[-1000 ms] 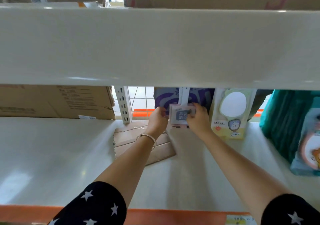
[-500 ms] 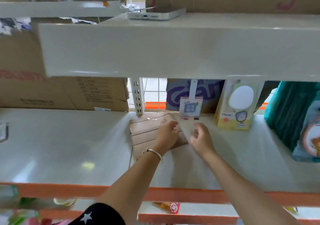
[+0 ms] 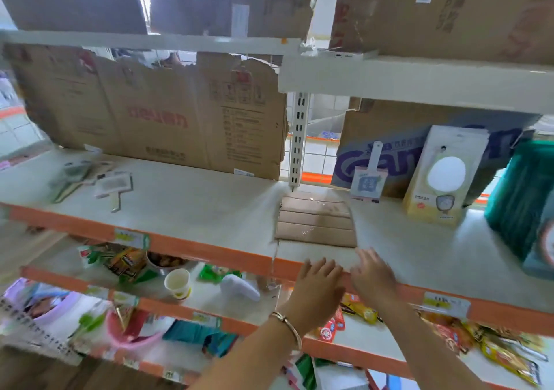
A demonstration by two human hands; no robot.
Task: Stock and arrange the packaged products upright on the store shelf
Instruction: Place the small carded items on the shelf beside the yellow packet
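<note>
Both hands are empty: the left hand (image 3: 317, 287) and the right hand (image 3: 371, 278) are side by side over the orange front edge (image 3: 209, 251) of the beige shelf board (image 3: 209, 209). The fingers are straight and a little spread and hold nothing. I cannot tell if they touch the edge. One thin metal bracelet (image 3: 286, 323) is on the left wrist.

The small grey-blue pack (image 3: 367, 184) is flat and square, with one long white tab on top. It stands upright at the back of this shelf and leans on the brown cardboard box with purple letters (image 3: 395, 126).

Near it on the right stands one taller yellow-and-white carton (image 3: 440, 185) with an oval white window, also upright. Further right is one teal ribbed bundle (image 3: 518, 185), which is blurred.

One flat piece of brown cardboard (image 3: 314, 224) lies on the board, in front and a little left of the small pack. Its creases divide it into four strips.

Far left on the same shelf lie two pale brushes (image 3: 112, 185) with rectangular heads, both flat. Behind them one large cardboard sheet with a torn top edge (image 3: 150, 114) stands against the back.
</note>
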